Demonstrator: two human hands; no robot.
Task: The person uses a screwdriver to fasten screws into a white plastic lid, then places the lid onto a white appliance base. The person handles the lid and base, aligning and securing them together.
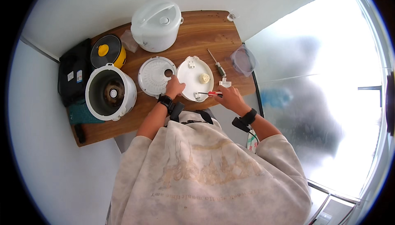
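Observation:
My right hand (230, 98) is closed round the handle of a small red and black screwdriver (215, 94). Its shaft points left, and the tip is at a small white bracket (197, 96) near the close edge of a white round cover (190, 77). My left hand (175, 86) grips the left rim of that cover, fingers bent and partly hidden. The cover lies hollow side up, with a cream round knob (204, 78) inside and another bracket (191, 64) at its far edge. Against its left side rests a grey-white vented disc (155, 77) with a round hole.
On the wooden table (205, 31), a white rice cooker body (131, 97) stands open at left. Behind it are a yellow and black pot (108, 51) and a black case (73, 73). A white lidded cooker (157, 27) stands far back. Another screwdriver (221, 69) and a clear container (243, 61) lie right.

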